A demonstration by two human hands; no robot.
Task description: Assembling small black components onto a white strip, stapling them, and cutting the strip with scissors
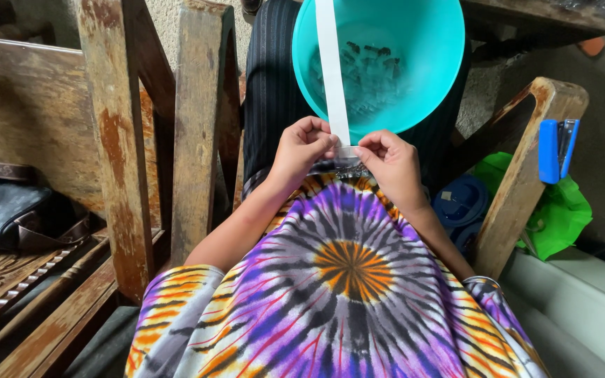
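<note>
Head view looks straight down over a tie-dye shirt in purple, orange and black point(344, 294) onto my two hands, which meet just above the lap. My left hand point(301, 150) and right hand point(390, 162) both have their fingers pinched narrow on a small clear plastic packet point(348, 162) and on the lower end of a long white paper strip point(332, 63) that runs up and away across a round turquoise plastic bowl point(442, 42). The strip's end sits right at the packet's top edge, between the two thumbs; whether it is already fixed there I cannot tell.

Inside the bowl I can see a heap of similar small clear packets point(369, 73) with dark bits in them, blurred through the plastic. I judge the job well under way but not finished, since one packet is in hand at the strip and many lie loose in the bowl.

To my right, a blue stapler point(554, 148) rests on the worn wooden chair arm point(519, 175), untouched, with a green plastic bag point(561, 213) below it. To my left stands another weathered wooden chair frame point(117, 140), and a dark leather bag point(8, 217) lies on the seat beyond.
</note>
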